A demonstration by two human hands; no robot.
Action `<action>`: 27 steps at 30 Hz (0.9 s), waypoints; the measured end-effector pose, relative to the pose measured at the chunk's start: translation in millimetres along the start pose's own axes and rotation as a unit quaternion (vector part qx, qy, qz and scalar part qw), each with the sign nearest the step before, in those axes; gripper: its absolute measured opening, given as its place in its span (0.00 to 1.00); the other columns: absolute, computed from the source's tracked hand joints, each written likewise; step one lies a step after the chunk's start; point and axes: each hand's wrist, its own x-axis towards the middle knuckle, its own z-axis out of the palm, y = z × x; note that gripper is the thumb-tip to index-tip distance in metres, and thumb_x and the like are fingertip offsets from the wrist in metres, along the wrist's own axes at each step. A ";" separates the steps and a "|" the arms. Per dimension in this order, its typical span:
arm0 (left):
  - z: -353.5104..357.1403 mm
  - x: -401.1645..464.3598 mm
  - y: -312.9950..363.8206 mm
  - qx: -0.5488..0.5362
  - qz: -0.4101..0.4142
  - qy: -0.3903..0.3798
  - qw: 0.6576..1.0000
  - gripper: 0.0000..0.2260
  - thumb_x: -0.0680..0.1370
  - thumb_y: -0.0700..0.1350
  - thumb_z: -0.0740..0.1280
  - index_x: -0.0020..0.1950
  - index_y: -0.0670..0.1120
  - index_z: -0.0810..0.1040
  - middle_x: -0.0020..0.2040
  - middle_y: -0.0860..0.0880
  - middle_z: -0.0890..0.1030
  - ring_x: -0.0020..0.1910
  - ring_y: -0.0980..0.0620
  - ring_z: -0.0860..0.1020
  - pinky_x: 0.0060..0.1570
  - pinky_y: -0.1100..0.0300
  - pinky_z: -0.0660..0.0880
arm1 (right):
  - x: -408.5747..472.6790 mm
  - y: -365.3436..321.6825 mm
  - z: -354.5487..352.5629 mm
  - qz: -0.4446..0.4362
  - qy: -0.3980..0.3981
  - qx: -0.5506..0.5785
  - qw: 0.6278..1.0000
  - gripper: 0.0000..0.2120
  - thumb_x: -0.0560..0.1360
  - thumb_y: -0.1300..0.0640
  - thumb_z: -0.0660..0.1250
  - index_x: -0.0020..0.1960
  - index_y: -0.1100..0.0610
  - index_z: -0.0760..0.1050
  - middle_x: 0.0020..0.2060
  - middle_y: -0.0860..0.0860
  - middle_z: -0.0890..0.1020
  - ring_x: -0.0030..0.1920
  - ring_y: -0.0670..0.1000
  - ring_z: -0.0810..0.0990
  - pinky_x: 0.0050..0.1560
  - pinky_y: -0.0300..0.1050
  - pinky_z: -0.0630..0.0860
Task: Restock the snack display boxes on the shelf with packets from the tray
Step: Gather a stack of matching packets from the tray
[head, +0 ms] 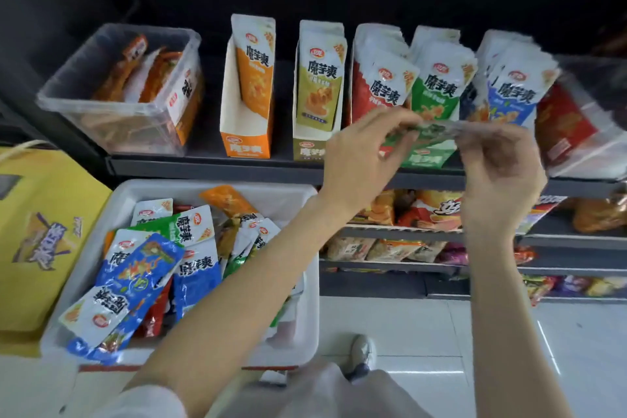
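While pinched: packet (437,131) between hands (359,149).

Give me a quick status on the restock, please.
Left hand and right hand pinch one green packet before the green box. Tray holds plenty. Nothing blocking.

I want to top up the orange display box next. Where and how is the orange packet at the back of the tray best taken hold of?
Pinch the orange packet by its upper end, coming from above. It lies tilted on top of the pile against the white tray's back wall, so that end is free; its lower end is tucked under other packets.
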 end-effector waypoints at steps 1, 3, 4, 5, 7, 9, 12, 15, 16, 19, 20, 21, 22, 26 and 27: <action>12.9 16.0 1.0 -0.005 0.015 0.003 1.000 0.05 0.75 0.42 0.69 0.49 0.44 0.82 0.45 0.52 0.83 0.39 0.59 0.78 0.35 0.60 0.77 | 11.2 3.6 -4.4 -0.023 0.029 -0.004 0.999 0.12 0.76 0.66 0.66 0.49 0.49 0.73 0.43 0.48 0.80 0.45 0.48 0.81 0.50 0.42 0.76; 36.1 43.1 0.8 0.009 0.043 0.008 0.999 0.06 0.75 0.43 0.69 0.50 0.44 0.82 0.44 0.51 0.83 0.39 0.56 0.80 0.33 0.58 0.78 | 32.7 14.4 -8.8 -0.041 0.083 -0.021 0.995 0.11 0.76 0.65 0.67 0.48 0.49 0.73 0.42 0.45 0.80 0.44 0.45 0.80 0.48 0.41 0.76; 45.7 52.7 -1.2 0.024 0.050 0.011 0.998 0.06 0.75 0.44 0.69 0.49 0.45 0.82 0.44 0.52 0.83 0.39 0.55 0.81 0.33 0.58 0.78 | 42.0 21.5 -9.0 -0.038 0.100 -0.035 0.994 0.09 0.76 0.64 0.67 0.47 0.50 0.73 0.41 0.42 0.79 0.43 0.41 0.79 0.47 0.38 0.75; 54.4 60.4 -4.1 0.039 0.051 0.013 0.998 0.05 0.75 0.44 0.69 0.49 0.45 0.82 0.43 0.52 0.83 0.40 0.55 0.81 0.34 0.58 0.77 | 50.3 30.8 -9.4 -0.035 0.110 -0.057 0.992 0.06 0.76 0.63 0.67 0.47 0.53 0.74 0.40 0.40 0.79 0.42 0.37 0.78 0.45 0.35 0.75; 69.5 70.4 -12.5 0.079 0.049 0.013 0.996 0.05 0.75 0.44 0.70 0.49 0.45 0.81 0.43 0.53 0.83 0.42 0.55 0.80 0.39 0.59 0.77 | 64.3 50.4 -7.6 -0.019 0.106 -0.112 0.988 0.04 0.76 0.60 0.68 0.47 0.61 0.76 0.38 0.41 0.78 0.38 0.34 0.77 0.42 0.30 0.73; 82.3 77.4 -23.0 0.126 0.056 0.007 0.990 0.07 0.74 0.45 0.70 0.51 0.45 0.80 0.45 0.52 0.83 0.45 0.53 0.80 0.45 0.59 0.73 | 75.3 67.3 -3.2 0.000 0.077 -0.158 0.984 0.08 0.77 0.58 0.67 0.49 0.64 0.76 0.36 0.46 0.78 0.34 0.37 0.75 0.37 0.29 0.71; 94.1 88.4 -35.0 0.205 0.066 -0.002 0.977 0.11 0.73 0.45 0.71 0.54 0.46 0.80 0.47 0.52 0.83 0.48 0.50 0.78 0.47 0.57 0.66 | 86.5 88.1 4.2 0.014 0.024 -0.244 0.969 0.09 0.77 0.56 0.65 0.50 0.63 0.76 0.33 0.49 0.78 0.32 0.46 0.74 0.32 0.35 0.64; 98.5 96.0 -42.0 0.289 0.045 -0.058 0.954 0.14 0.72 0.45 0.71 0.57 0.47 0.78 0.55 0.50 0.80 0.58 0.47 0.73 0.53 0.55 0.64 | 93.9 105.1 10.3 0.017 -0.004 -0.320 0.947 0.10 0.77 0.55 0.65 0.53 0.61 0.76 0.34 0.55 0.80 0.34 0.55 0.77 0.33 0.43 0.62; 99.2 97.2 -43.1 0.310 0.033 -0.082 0.947 0.15 0.72 0.46 0.70 0.59 0.46 0.78 0.59 0.48 0.77 0.62 0.46 0.70 0.56 0.54 0.64 | 95.0 108.8 11.9 0.021 -0.009 -0.332 0.943 0.10 0.76 0.55 0.66 0.54 0.60 0.76 0.36 0.56 0.81 0.37 0.56 0.78 0.34 0.43 0.63; 94.4 95.0 -39.8 0.317 -0.004 -0.120 0.941 0.18 0.75 0.50 0.67 0.63 0.46 0.75 0.67 0.46 0.70 0.70 0.44 0.62 0.63 0.52 0.61 | 91.3 114.3 10.3 0.013 -0.001 -0.308 0.951 0.13 0.75 0.55 0.68 0.57 0.58 0.75 0.46 0.54 0.80 0.48 0.54 0.76 0.43 0.40 0.68; 89.2 91.4 -36.5 0.298 -0.011 -0.119 0.947 0.20 0.76 0.51 0.65 0.65 0.46 0.74 0.68 0.46 0.70 0.70 0.45 0.62 0.64 0.52 0.61 | 87.3 113.3 8.3 0.009 0.013 -0.283 0.959 0.13 0.74 0.56 0.68 0.57 0.59 0.74 0.49 0.54 0.78 0.49 0.53 0.75 0.45 0.37 0.67; 81.8 85.7 -32.6 0.271 -0.014 -0.106 0.957 0.20 0.77 0.52 0.64 0.67 0.46 0.73 0.67 0.47 0.71 0.69 0.46 0.64 0.63 0.54 0.62 | 81.2 110.2 5.8 0.002 0.028 -0.258 0.966 0.13 0.74 0.57 0.68 0.57 0.60 0.74 0.49 0.54 0.77 0.49 0.53 0.74 0.46 0.35 0.67; 72.4 78.2 -29.2 0.239 -0.013 -0.086 0.967 0.20 0.77 0.52 0.63 0.67 0.46 0.73 0.66 0.47 0.73 0.68 0.47 0.66 0.62 0.55 0.63 | 73.7 105.7 3.8 -0.011 0.043 -0.234 0.971 0.12 0.75 0.57 0.68 0.57 0.60 0.74 0.49 0.54 0.77 0.48 0.54 0.74 0.46 0.36 0.69; 19.9 24.2 -25.5 0.077 -0.017 -0.002 0.997 0.13 0.79 0.48 0.61 0.59 0.44 0.77 0.54 0.53 0.80 0.55 0.55 0.75 0.57 0.60 0.69 | 27.8 69.3 9.2 -0.060 0.022 -0.165 0.984 0.07 0.78 0.59 0.64 0.52 0.64 0.76 0.45 0.53 0.78 0.43 0.51 0.76 0.44 0.41 0.73; 4.1 6.7 -28.0 0.051 -0.023 0.021 0.998 0.11 0.79 0.46 0.61 0.57 0.44 0.78 0.50 0.55 0.80 0.52 0.56 0.76 0.55 0.59 0.72 | 13.3 58.5 14.8 -0.061 -0.015 -0.149 0.987 0.07 0.78 0.60 0.64 0.52 0.63 0.76 0.44 0.51 0.78 0.42 0.47 0.76 0.44 0.37 0.72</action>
